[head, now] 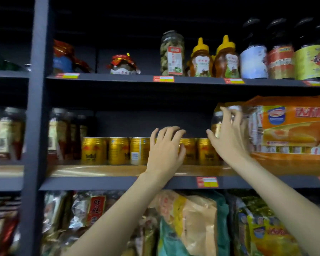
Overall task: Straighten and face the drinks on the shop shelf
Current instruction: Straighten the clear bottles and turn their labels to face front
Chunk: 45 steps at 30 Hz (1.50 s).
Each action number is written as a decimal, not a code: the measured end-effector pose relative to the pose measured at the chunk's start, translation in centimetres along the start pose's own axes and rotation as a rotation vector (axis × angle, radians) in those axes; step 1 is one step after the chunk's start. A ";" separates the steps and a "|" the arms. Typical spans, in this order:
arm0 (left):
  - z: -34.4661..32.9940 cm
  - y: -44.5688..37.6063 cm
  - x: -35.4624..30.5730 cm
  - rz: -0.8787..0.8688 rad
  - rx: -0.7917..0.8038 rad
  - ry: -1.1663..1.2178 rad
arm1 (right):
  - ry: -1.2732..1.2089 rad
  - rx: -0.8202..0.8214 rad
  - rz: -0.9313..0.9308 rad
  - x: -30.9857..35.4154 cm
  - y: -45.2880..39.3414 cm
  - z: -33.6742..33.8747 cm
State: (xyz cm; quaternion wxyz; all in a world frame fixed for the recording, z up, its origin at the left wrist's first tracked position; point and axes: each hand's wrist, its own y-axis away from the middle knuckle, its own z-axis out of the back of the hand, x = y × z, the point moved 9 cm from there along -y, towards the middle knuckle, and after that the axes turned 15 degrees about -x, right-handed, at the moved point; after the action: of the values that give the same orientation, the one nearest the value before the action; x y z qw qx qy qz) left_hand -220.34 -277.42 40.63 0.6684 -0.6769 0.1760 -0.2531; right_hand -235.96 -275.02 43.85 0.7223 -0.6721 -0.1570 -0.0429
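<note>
A row of gold drink cans (116, 150) stands on the middle shelf (118, 182); one can (139, 150) shows its barcode side. My left hand (165, 146) curls over the top of a can in the row and grips it; that can is mostly hidden behind the hand. My right hand (227, 133) holds a clear jar with amber contents (217, 124) lifted above the right end of the can row, fingers wrapped round its upper part. Two more gold cans (203, 151) show between my hands.
An orange cake package (292, 126) fills the shelf right of the jar. Dark sauce bottles (63, 133) stand left of the cans. Honey bottles (212, 58), jars and dark bottles line the top shelf; snack bags (183, 224) fill the shelf below. A grey upright post (36, 108) stands left.
</note>
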 end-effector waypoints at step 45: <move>17.4 4.3 45.7 0.043 0.673 -0.059 | -0.259 0.164 -0.239 45.5 13.6 -17.2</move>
State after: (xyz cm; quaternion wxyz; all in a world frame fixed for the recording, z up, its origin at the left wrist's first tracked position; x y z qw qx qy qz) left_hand -172.84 -289.72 41.60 0.8644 -0.4214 0.0774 -0.2630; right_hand -186.29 -283.94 42.93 0.7382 -0.5876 -0.3301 -0.0286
